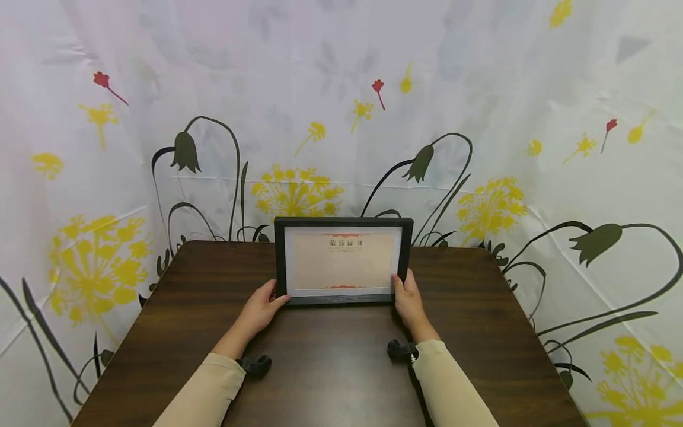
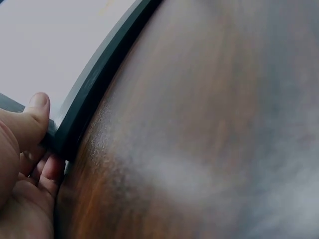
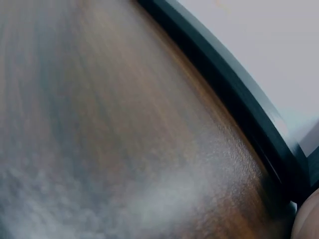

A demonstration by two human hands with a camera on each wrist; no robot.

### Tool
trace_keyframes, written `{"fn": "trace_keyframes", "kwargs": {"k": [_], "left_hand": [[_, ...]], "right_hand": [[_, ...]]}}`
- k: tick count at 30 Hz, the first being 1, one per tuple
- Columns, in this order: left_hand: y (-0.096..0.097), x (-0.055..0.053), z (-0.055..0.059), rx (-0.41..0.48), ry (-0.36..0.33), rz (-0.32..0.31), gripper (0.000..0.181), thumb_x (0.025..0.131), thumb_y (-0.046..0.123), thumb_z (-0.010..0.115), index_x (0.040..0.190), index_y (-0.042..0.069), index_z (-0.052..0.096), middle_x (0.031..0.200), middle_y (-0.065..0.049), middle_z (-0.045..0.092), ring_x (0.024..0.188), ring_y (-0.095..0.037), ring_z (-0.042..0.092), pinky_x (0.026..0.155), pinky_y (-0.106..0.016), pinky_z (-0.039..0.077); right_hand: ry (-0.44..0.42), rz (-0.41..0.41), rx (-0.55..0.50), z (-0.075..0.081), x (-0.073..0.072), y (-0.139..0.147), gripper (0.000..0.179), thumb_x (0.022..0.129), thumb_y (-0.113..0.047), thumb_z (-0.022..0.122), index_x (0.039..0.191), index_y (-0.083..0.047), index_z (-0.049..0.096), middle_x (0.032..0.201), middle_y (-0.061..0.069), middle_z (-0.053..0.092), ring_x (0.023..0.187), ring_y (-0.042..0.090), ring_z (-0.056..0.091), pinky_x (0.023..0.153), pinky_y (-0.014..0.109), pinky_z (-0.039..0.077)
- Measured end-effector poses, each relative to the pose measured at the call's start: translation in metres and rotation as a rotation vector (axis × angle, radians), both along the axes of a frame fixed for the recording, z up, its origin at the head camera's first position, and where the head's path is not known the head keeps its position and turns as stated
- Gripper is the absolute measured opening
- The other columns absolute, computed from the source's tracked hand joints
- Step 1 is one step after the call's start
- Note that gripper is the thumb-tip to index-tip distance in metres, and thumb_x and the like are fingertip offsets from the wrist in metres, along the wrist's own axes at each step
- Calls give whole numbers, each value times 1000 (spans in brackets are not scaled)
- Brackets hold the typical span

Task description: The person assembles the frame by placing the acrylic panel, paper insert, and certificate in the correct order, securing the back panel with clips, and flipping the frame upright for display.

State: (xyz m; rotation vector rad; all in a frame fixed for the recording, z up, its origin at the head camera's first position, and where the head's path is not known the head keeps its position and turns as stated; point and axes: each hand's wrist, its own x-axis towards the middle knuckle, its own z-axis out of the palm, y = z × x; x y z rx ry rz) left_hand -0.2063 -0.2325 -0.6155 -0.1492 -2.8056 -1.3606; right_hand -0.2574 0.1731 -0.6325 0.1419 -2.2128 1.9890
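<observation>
A black picture frame with a white mat and a cream certificate inside stands nearly upright, its face toward me. My left hand grips its lower left corner, thumb on the front and fingers behind. In the left wrist view the thumb presses near the corner, with fingertips curled beneath the black edge. At the lower right side my right hand holds the frame, its thumb on the front. The right wrist view shows the bottom edge close over the table and only a sliver of that hand.
The dark wooden table reflects light in front of the frame. Behind and on both sides hangs a white curtain printed with flowers. A black strap device sits on the left wrist, another wrist device on the right.
</observation>
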Motion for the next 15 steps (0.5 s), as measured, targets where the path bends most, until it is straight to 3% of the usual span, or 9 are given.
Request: {"fn": "trace_keyframes", "kwargs": {"k": [5,10,15], "left_hand": [[2,-6,-2,9,3,-2,52,108,29,71,145,-6,58,135,-27,70,124,-41,66,107,-62,51],[2,-9,-3,-12,1,-4,45,107,30,72,138,-2,61,121,-20,72,109,-32,65,99,-57,53],[-1,-8,-6,-13,1,3,45,107,28,72,138,-3,62,124,-22,73,111,-33,66,100,-57,53]], "right_hand": [[14,-7,26,-1,-6,2,33,115,-20,55,145,-4,53,144,19,61,140,30,51,123,55,35],[-1,-7,27,-6,-7,1,34,115,-19,55,146,-5,52,146,19,60,143,31,50,125,57,33],[3,-10,19,-10,-8,-1,39,115,-22,55,149,-3,54,149,20,61,145,32,50,126,58,33]]}}
